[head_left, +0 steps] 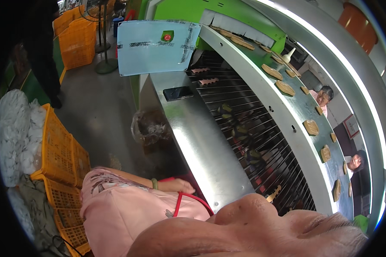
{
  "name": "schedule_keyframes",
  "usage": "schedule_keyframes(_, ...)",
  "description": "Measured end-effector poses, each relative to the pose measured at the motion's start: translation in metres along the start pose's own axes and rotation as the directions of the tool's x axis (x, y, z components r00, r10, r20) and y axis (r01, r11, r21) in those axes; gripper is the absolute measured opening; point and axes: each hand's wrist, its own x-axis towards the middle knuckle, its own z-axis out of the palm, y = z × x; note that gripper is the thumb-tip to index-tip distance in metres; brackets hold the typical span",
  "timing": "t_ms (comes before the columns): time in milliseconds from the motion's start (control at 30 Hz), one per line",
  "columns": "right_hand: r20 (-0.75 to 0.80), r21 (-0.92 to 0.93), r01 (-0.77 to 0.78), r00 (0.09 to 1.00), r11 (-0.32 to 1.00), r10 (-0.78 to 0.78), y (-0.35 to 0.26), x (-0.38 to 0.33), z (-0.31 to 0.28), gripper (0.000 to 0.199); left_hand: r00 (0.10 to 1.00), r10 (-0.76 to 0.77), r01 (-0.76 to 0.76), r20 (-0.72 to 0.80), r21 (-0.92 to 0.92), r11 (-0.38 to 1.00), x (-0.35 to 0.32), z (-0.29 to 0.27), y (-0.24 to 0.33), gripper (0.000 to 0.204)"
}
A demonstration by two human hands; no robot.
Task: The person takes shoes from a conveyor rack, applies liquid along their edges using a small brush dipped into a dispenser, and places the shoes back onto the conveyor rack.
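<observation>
My left hand (178, 186) lies at my lap, its fingers curled in, close to a red strap (193, 196); I see nothing in it. A bracelet circles that wrist, below a pink sleeve. My right hand is out of sight. Beyond the left hand runs a bare metal ledge (201, 139) with a dark phone (178, 93) lying on its far part. Beside the ledge, a rack of metal rods (287, 171) carries two pink cut pieces (209, 81), several dark-and-green pieces (242, 133) and a yellowish piece (273, 193).
Tan sole-shaped pieces (311, 127) lie along a raised conveyor belt (304, 109), with a white nozzle bottle (289, 55) near them. Two people (322, 96) are behind it. A light-blue panel (154, 49) stands at the ledge's far end. Orange crates (58, 150) with plastic bags (17, 124) stand left.
</observation>
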Motion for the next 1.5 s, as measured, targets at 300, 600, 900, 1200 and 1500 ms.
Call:
schedule_keyframes(300, -0.042, -0.292, 0.232, 0.966, 0.928, -0.255, 0.034, -0.037, -0.019, 0.019, 0.919, 0.225, -0.338, -0.325, -0.352, 0.873, -0.031, -0.041, 0.031, 0.014)
schedule_keyframes(600, 0.104, 0.274, 0.066, 0.99, 0.959, -0.098, 0.032, -0.023, 0.039, 0.023, 0.98, -0.088, 0.061, 0.178, 0.152, 0.987, 0.071, 0.024, -0.063, 0.013)
schedule_keyframes(900, 0.185, 0.622, -0.189, 0.978, 0.76, 0.092, -0.01, -0.046, 0.027, 0.017, 0.953, -0.209, 0.208, 0.218, 0.027, 0.978, 0.089, 0.045, -0.057, 0.012)
schedule_keyframes(1200, 0.199, 0.558, -0.239, 0.968, 0.794, 0.152, -0.014, -0.057, 0.024, 0.02, 0.958, -0.215, 0.206, 0.187, 0.068, 0.976, 0.076, 0.049, -0.055, 0.011)
schedule_keyframes(1500, 0.289, 0.489, -0.261, 0.949, 0.833, 0.127, -0.023, -0.053, 0.024, 0.02, 0.931, -0.185, 0.172, 0.315, 0.07, 0.983, 0.083, 0.052, -0.057, 0.009)
